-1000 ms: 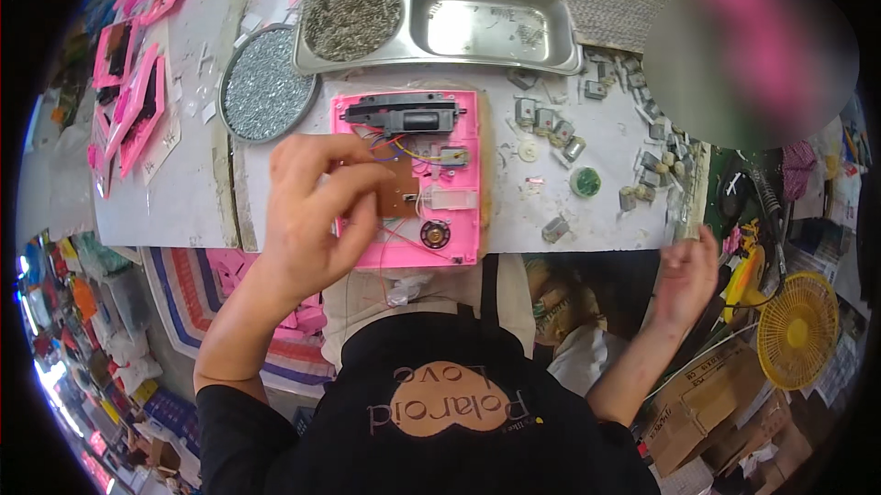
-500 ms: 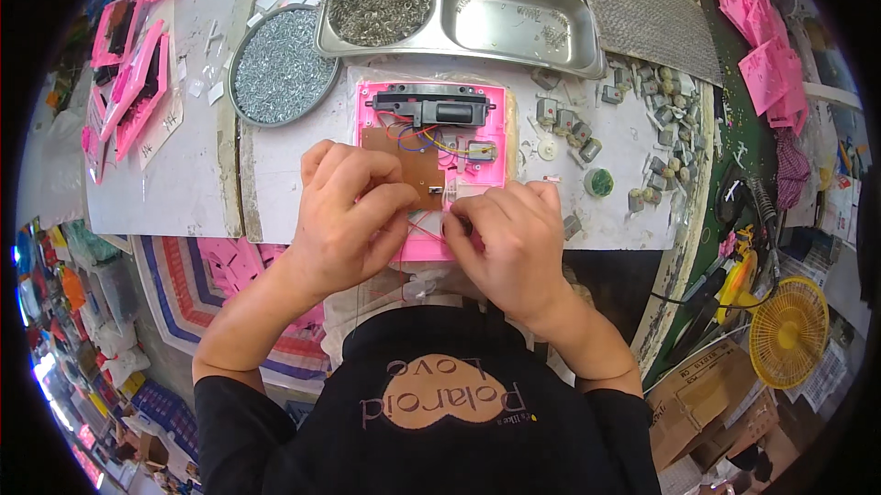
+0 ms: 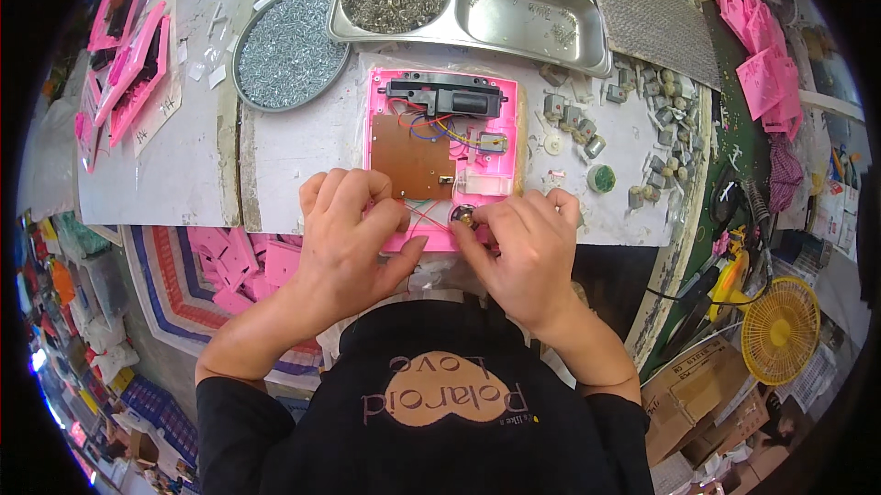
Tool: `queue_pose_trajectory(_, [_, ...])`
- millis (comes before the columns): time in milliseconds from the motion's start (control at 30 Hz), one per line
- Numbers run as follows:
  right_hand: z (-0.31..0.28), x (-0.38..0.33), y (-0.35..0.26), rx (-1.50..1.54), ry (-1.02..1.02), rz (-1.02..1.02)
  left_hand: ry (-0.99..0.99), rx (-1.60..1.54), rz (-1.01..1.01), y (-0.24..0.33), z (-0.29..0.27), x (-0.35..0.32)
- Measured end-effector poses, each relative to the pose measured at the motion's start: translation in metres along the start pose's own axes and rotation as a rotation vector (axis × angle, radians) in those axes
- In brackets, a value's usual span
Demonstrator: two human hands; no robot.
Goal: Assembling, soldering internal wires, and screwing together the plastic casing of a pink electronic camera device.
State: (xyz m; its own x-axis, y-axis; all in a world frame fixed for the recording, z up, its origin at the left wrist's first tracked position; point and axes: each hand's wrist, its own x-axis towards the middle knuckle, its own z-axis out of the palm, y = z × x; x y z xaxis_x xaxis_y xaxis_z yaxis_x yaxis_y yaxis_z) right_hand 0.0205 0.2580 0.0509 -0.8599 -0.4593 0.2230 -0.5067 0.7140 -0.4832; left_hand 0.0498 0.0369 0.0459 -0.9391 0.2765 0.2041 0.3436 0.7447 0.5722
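Head view: one shallow pink housing [image 3: 500,165], open side up, at the near edge of a white worktable [image 3: 294,155], in front of the person; within it, a black mechanism [image 3: 445,96] along the far side, a brown circuit board [image 3: 408,155] at left, and, at right from far to near, a small grey motor [image 3: 493,143], a whitish translucent block [image 3: 485,185] and a round speaker [image 3: 463,214]. Left hand [image 3: 353,238]: at the near left corner, fingers curled, thumb a narrow gap from the forefinger, beside thin red wires [image 3: 422,217] (whether it grips one cannot be told). Right hand [image 3: 528,252]: at the near right corner, thumb and fingertips drawn close at the speaker; any grip is hidden. Far left of the housing, one round dish [image 3: 237,73] of silvery screws; beyond, one steel compartment tray [image 3: 514,9], dark metal bits heaped in its left hollow. To the right, loose grey motors [image 3: 656,119], scattered, and one green round piece [image 3: 601,178]. Near left, below table level, one striped bag [image 3: 179,284] with pink parts; near right, one yellow fan [image 3: 780,330] and one cardboard box [image 3: 693,394].
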Motion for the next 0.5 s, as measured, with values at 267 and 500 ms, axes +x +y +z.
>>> queue_pose_trajectory(267, [0.0, -0.003, -0.001, -0.007, 0.018, -0.028, 0.058, -0.009, 0.237, -0.006, 0.011, 0.032])
queue_pose_trajectory(500, [-0.016, 0.012, 0.019, 0.15, 0.031, 0.043, 0.015, 0.068, 0.377, -0.021, 0.008, 0.04])
